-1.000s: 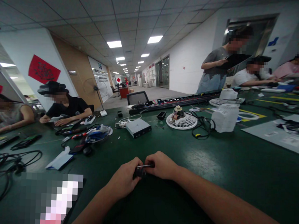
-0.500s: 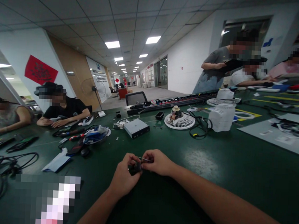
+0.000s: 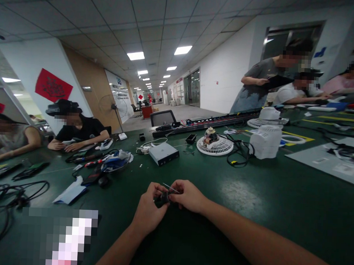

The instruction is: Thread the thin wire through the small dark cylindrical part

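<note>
Above the near part of the green table (image 3: 193, 168), my left hand (image 3: 150, 207) is closed around a small dark part (image 3: 164, 197), whose kind I cannot make out. My right hand (image 3: 188, 195) pinches a thin metal rod (image 3: 169, 187) that slants up and left over that part. The two hands almost touch, and the right fingertips rest at the dark part's edge. Beyond them lies a silver box-shaped drive (image 3: 163, 152). To its right sits a white round fan grille (image 3: 215, 146) with a motor on it.
A white plastic housing (image 3: 266, 142) and a black cable (image 3: 239, 154) lie to the right. At left are a blue cloth bundle (image 3: 117, 160), a light blue sheet (image 3: 70, 191) and dark cables (image 3: 18, 196). A small black tray (image 3: 191, 138) stands farther back. Other people sit around the table.
The view has shifted slightly, so everything appears a little lower and to the right. The thin rod in my right hand now slants more steeply. Both hands keep their hold.
</note>
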The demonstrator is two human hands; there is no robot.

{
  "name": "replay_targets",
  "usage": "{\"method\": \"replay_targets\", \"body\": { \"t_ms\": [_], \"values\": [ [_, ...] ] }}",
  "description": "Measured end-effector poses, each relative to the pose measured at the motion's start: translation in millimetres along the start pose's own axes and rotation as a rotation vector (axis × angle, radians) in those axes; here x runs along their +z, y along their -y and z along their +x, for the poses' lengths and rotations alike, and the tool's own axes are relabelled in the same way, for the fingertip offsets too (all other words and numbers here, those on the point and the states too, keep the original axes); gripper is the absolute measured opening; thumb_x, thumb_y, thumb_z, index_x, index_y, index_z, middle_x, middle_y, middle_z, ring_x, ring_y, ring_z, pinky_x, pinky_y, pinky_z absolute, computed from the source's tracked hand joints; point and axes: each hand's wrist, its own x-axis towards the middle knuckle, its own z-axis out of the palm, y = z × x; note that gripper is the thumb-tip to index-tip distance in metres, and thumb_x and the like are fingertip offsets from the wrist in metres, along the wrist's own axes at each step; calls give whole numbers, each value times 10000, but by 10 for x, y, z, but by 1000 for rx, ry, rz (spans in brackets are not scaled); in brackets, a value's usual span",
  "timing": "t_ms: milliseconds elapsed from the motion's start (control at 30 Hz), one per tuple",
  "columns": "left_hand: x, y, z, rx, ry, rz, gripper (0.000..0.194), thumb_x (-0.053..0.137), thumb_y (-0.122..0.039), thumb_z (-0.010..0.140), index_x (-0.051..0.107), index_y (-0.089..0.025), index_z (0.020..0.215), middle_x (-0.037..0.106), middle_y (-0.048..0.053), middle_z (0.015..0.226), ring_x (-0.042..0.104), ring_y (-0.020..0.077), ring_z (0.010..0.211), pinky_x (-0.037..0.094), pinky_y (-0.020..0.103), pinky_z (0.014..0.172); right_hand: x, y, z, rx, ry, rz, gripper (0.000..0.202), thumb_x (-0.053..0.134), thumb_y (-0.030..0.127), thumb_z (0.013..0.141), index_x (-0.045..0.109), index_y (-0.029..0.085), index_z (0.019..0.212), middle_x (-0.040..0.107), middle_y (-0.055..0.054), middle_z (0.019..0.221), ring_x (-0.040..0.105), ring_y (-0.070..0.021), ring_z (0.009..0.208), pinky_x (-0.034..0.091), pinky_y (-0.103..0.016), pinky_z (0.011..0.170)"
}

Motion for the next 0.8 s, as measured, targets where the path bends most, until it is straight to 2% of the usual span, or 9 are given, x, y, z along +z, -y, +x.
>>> {"method": "replay_targets", "body": {
  "t_ms": [133, 233, 300, 367, 433, 500, 633, 800],
  "values": [
    [23, 17, 6, 11, -16, 19, 226, 659, -139, 726, 545, -211, 907, 701, 33, 924, 669, 191, 881, 522, 332, 818, -3, -22, 7, -40, -4, -23, 245, 691, 225, 755, 601, 153, 972, 614, 18, 745, 562, -91, 522, 433, -204, 467],
    [19, 45, 27, 11, -61, 49, 201, 662, -164, 729, 533, -209, 877, 689, 30, 915, 659, 188, 852, 518, 327, 781, -71, 43, -5, -92, -35, -96, 248, 648, 281, 816, 612, 151, 1025, 626, -1, 763, 571, -109, 586, 439, -220, 518],
    [-1, 67, 45, -3, -108, 75, 202, 658, -162, 721, 524, -209, 865, 682, 26, 922, 656, 184, 844, 514, 325, 774, -163, 109, -27, -156, -132, -248, 203, 541, 284, 895, 636, 154, 1019, 640, -13, 734, 578, -124, 631, 433, -237, 570],
    [-29, 93, 61, -18, -137, 98, 188, 643, -169, 729, 523, -211, 867, 676, 21, 921, 656, 182, 840, 512, 324, 771, -273, 165, -57, -251, -190, -492, 208, 504, 248, 910, 672, 185, 1014, 670, -22, 772, 589, -140, 676, 424, -259, 621],
    [-53, 122, 74, -38, -151, 117, 179, 632, -167, 725, 518, -212, 855, 670, 17, 910, 655, 183, 827, 513, 321, 756, -365, 200, -85, -354, -163, -677, 205, 534, 228, 887, 709, 217, 992, 703, -26, 886, 610, -155, 763, 424, -275, 688],
    [-63, 147, 83, -36, -142, 118, 181, 622, -150, 718, 509, -211, 845, 667, 16, 912, 653, 180, 828, 512, 323, 766, -411, 214, -106, -415, -108, -768, 214, 546, 231, 882, 726, 227, 996, 709, -26, 906, 618, -160, 797, 425, -275, 716],
    [-38, 154, 80, 18, -94, 106, 201, 617, -117, 692, 503, -209, 830, 670, 13, 896, 645, 175, 836, 507, 332, 800, -372, 217, -125, -517, -25, -880, 232, 545, 240, 893, 725, 242, 1039, 706, -30, 910, 622, -168, 851, 430, -278, 766],
    [-16, 116, 46, 34, -67, 107, 195, 621, -128, 705, 501, -218, 830, 697, 18, 941, 659, 188, 864, 519, 349, 800, -285, 241, -156, -473, -72, -1031, 234, 546, 245, 877, 722, 250, 1031, 700, -36, 904, 620, -187, 848, 421, -285, 720]
  ]
}}
